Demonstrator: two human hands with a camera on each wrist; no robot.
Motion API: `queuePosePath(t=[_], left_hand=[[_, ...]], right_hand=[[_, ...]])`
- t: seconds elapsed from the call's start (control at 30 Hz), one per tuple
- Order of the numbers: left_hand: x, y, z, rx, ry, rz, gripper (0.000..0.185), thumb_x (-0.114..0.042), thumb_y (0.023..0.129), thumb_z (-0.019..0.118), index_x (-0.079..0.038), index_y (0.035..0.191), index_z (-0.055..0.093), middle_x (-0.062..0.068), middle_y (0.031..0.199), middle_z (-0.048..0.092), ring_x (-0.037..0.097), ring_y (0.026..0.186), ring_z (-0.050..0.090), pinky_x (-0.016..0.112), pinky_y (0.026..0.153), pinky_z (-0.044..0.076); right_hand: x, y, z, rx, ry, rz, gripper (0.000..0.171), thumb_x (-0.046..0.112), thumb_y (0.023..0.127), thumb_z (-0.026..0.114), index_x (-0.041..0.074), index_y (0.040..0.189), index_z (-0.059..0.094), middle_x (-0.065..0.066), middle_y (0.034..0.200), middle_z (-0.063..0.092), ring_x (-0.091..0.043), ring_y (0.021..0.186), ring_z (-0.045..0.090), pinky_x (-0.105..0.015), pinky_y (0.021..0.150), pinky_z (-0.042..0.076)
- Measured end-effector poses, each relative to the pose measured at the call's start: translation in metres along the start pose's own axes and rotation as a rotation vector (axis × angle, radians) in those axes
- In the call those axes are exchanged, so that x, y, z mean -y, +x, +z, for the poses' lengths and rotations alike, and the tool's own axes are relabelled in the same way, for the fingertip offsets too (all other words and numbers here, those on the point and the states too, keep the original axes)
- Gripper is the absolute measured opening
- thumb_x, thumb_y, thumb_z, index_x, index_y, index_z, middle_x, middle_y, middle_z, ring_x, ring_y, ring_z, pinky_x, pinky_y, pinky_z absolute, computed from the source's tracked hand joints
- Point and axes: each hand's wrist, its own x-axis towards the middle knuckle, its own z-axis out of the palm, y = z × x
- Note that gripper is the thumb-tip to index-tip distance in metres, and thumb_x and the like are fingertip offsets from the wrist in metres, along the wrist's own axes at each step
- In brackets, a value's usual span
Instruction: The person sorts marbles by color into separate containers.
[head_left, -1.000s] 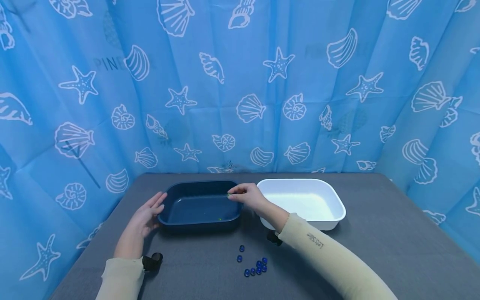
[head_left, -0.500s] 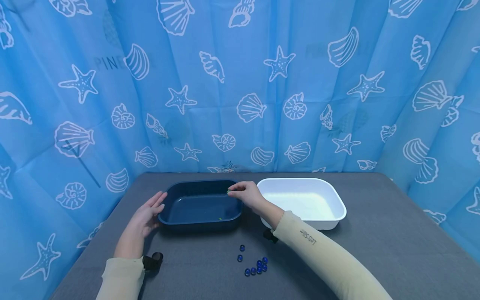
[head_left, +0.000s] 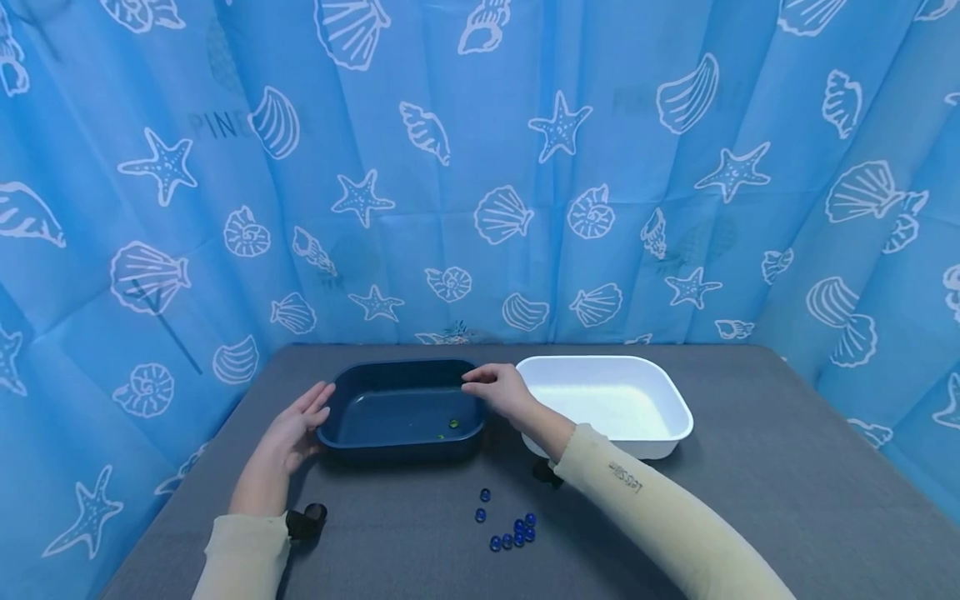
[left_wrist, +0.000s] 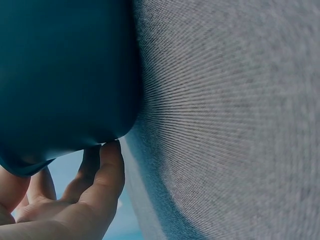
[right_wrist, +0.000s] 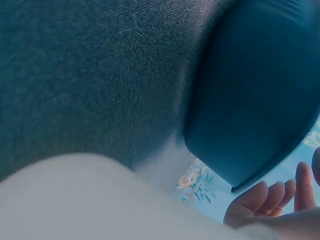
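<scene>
Left hand (head_left: 288,433) flat, fingers straight against blue tray (head_left: 375,417) side. Right hand (head_left: 501,392) over tray's right rim, fingers relaxed, empty. Green bead (head_left: 453,423) in tray.

Two trays (head_left: 401,410), two green beads (head_left: 453,423) inside, seven blue beads (head_left: 510,529) on table.

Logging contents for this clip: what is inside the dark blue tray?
Two small green beads lie on the floor of the dark blue tray. Its near wall hides the front strip of floor.
</scene>
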Motion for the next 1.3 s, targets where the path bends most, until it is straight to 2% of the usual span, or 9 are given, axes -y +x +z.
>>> queuePosePath(t=[0.23,0.4,0.8,0.93,1.07,1.3], left_hand=[[0.0,0.0,0.001,0.0,0.052,0.004,0.056,-0.012,0.106,0.035,-0.016,0.157,0.012,0.002,0.159,0.018,0.031,0.147,-0.001,0.069,0.108,0.004],[-0.002,0.0,0.0,0.001,0.08,-0.005,0.057,-0.013,0.106,0.037,-0.016,0.157,0.011,0.003,0.159,0.017,0.033,0.147,-0.002,0.069,0.108,0.005],[-0.007,0.0,-0.002,0.015,0.072,-0.024,0.057,-0.008,0.105,0.037,-0.013,0.157,0.012,0.007,0.158,0.018,0.036,0.146,0.003,0.067,0.109,0.003],[-0.008,0.0,-0.002,-0.003,0.072,-0.02,0.056,-0.008,0.105,0.038,-0.011,0.156,0.014,0.009,0.157,0.021,0.035,0.146,0.007,0.065,0.11,0.004],[-0.01,-0.002,-0.004,-0.012,0.125,-0.021,0.057,-0.009,0.105,0.039,-0.009,0.156,0.014,0.011,0.157,0.021,0.037,0.146,0.011,0.062,0.111,0.009],[-0.016,-0.009,-0.007,-0.041,0.187,-0.005,0.056,-0.006,0.104,0.037,-0.007,0.155,0.013,0.015,0.156,0.021,0.039,0.143,0.02,0.058,0.112,0.017]], right_hand=[[0.003,-0.019,-0.02,-0.01,-0.023,-0.036,0.023,0.013,0.096,0.063,0.001,0.113,0.069,-0.009,0.112,0.067,-0.024,0.105,0.059,-0.044,0.093,0.048],[0.001,-0.033,-0.043,-0.012,-0.07,-0.064,0.025,0.014,0.096,0.062,0.0,0.115,0.068,-0.009,0.111,0.066,-0.023,0.098,0.057,-0.04,0.087,0.05],[-0.009,-0.066,-0.102,-0.019,-0.14,-0.062,0.031,0.012,0.096,0.06,-0.004,0.122,0.063,-0.013,0.11,0.064,-0.022,0.088,0.051,-0.039,0.075,0.047],[-0.012,-0.075,-0.119,-0.025,-0.179,-0.094,0.032,0.01,0.097,0.059,-0.006,0.124,0.06,-0.015,0.108,0.063,-0.024,0.091,0.053,-0.042,0.076,0.048],[-0.016,-0.084,-0.133,-0.041,-0.212,-0.14,0.032,0.008,0.096,0.059,-0.008,0.124,0.059,-0.018,0.108,0.063,-0.028,0.095,0.055,-0.043,0.076,0.05],[-0.023,-0.095,-0.155,-0.105,-0.305,-0.196,0.033,0.008,0.096,0.06,-0.008,0.124,0.06,-0.022,0.112,0.062,-0.033,0.1,0.057,-0.036,0.074,0.051]])
